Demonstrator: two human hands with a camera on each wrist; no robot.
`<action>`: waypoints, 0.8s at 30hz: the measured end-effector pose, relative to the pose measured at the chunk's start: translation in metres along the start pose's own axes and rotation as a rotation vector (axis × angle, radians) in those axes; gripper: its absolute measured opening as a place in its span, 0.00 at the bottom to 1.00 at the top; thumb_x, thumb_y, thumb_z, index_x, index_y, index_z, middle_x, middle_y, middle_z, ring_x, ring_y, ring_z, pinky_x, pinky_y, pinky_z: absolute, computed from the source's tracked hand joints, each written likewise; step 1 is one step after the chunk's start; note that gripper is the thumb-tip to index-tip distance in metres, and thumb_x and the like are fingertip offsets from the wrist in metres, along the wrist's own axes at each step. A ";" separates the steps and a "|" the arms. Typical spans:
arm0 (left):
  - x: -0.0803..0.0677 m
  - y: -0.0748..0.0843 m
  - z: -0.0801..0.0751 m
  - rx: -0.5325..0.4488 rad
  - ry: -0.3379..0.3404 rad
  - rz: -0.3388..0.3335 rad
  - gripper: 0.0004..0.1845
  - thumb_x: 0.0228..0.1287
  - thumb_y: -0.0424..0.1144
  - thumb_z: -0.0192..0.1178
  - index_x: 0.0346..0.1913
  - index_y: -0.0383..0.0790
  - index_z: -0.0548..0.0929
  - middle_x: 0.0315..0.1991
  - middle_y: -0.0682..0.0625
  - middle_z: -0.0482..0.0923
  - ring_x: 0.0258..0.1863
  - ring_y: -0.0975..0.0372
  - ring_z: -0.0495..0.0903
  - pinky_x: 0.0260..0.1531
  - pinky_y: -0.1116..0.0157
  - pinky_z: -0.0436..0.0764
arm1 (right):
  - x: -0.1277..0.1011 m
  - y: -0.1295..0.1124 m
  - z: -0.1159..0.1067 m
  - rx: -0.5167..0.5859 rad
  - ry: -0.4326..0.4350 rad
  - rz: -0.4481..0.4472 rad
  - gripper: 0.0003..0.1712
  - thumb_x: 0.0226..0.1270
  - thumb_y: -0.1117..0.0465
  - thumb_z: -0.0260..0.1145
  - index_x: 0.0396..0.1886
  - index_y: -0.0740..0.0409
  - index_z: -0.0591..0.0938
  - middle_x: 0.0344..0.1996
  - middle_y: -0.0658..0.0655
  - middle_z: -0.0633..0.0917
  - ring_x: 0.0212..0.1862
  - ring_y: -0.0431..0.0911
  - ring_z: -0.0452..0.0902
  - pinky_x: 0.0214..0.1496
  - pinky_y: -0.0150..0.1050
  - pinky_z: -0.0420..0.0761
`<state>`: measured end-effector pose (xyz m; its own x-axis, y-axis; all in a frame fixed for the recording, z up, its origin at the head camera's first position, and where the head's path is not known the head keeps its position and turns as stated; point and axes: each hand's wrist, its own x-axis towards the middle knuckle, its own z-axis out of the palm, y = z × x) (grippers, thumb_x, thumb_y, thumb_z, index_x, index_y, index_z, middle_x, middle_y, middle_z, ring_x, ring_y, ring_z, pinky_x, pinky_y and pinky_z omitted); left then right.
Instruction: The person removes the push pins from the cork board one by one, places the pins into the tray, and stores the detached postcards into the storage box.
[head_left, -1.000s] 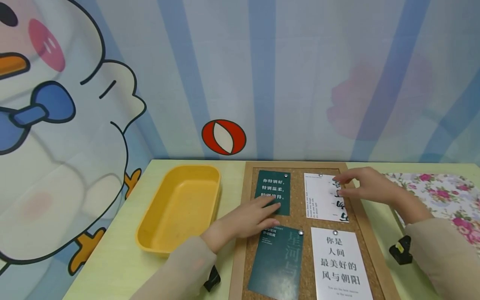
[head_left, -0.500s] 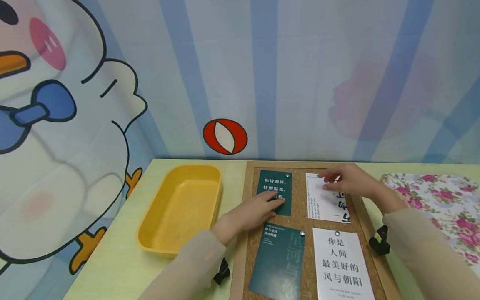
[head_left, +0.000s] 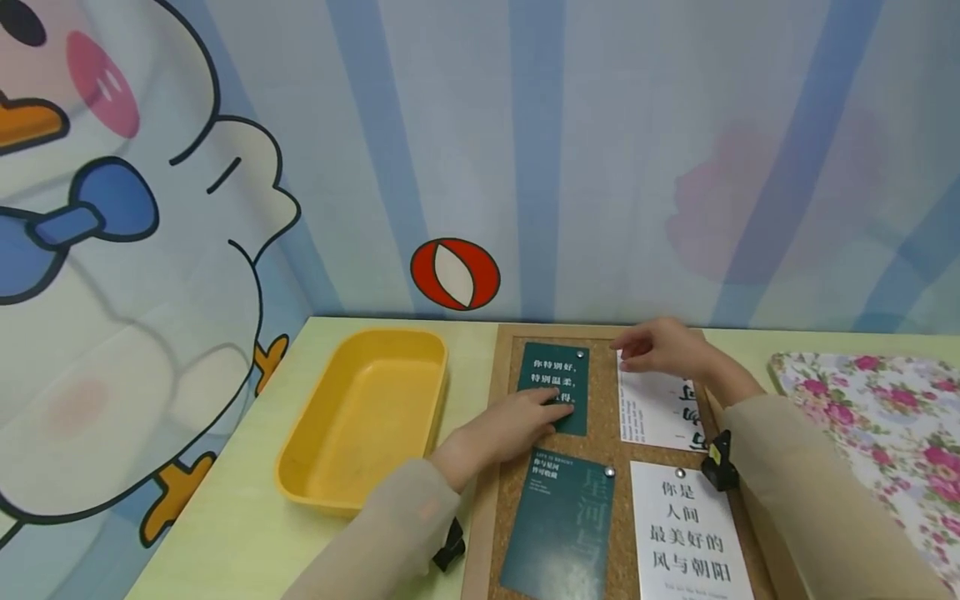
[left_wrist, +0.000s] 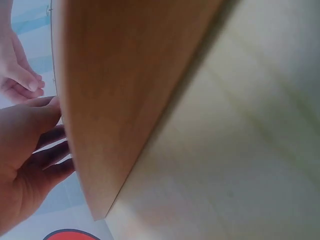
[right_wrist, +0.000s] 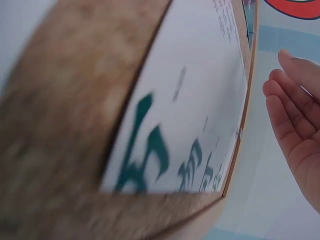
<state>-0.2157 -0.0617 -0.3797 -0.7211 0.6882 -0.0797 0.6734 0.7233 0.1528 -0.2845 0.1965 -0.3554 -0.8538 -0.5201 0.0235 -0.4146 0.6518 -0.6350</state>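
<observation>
A wood-framed cork board (head_left: 603,400) lies on the table with two green cards and two white cards on it. My left hand (head_left: 510,425) rests its outstretched fingers on the upper green card (head_left: 534,379). Over the top edge of the upper white card (head_left: 652,408) is my right hand (head_left: 667,348), fingers loosely bent and nothing seen between them; it hides that card's top. In the right wrist view, the same hand (right_wrist: 300,115) is apart from the card. Round silver pins show on the upper green card (head_left: 580,355) and both lower cards.
Left of the board stands a yellow tray (head_left: 438,392). At the right lies a floral-patterned mat or board (head_left: 862,400). The lower green card (head_left: 558,525) and lower white card (head_left: 690,525) fill the board's near half. A patterned cloth backdrop (head_left: 465,150) rises behind the table.
My right hand has moved left and away from me, from the upper white card's right side to its top edge. The left hand has shifted slightly on the green card.
</observation>
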 end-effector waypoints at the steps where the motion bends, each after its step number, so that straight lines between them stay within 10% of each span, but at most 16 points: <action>1: 0.000 0.000 0.000 -0.004 0.001 -0.002 0.22 0.70 0.42 0.50 0.66 0.50 0.70 0.66 0.47 0.64 0.64 0.57 0.66 0.60 0.62 0.66 | 0.003 0.000 0.001 0.001 -0.003 0.004 0.18 0.60 0.66 0.65 0.50 0.68 0.80 0.37 0.58 0.84 0.37 0.46 0.79 0.37 0.41 0.78; 24: 0.005 0.001 -0.002 -0.063 0.008 -0.026 0.20 0.68 0.38 0.54 0.62 0.47 0.75 0.64 0.46 0.67 0.62 0.57 0.67 0.60 0.62 0.67 | 0.038 0.001 0.022 0.115 0.031 0.010 0.14 0.56 0.62 0.69 0.40 0.67 0.84 0.30 0.55 0.85 0.32 0.45 0.76 0.36 0.40 0.76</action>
<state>-0.2188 -0.0577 -0.3775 -0.7393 0.6689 -0.0768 0.6433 0.7354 0.2128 -0.3105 0.1651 -0.3722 -0.8677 -0.4955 0.0392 -0.3687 0.5886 -0.7195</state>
